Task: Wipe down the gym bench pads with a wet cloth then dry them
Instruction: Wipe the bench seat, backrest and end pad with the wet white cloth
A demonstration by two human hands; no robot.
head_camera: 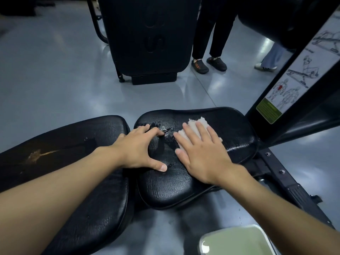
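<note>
Pale green tub (237, 240) at bottom edge. White cloth (193, 126) on black seat pad (184, 186), pressed under flat, spread right hand (202, 153). Left hand (138, 151) splayed wide, holding nothing, fingertips (159, 133) on wet patch (168, 134) just beside. Long pad (73, 162) left.

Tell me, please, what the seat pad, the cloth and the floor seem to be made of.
Seat pad: black vinyl or faux leather, probably; grained, creased, glossy where wet. Cloth under the right hand: white fabric or thick paper towel; fluffy, crumpled edge. Floor: smooth grey coating, perhaps epoxy; it mirrors the lights.
</note>
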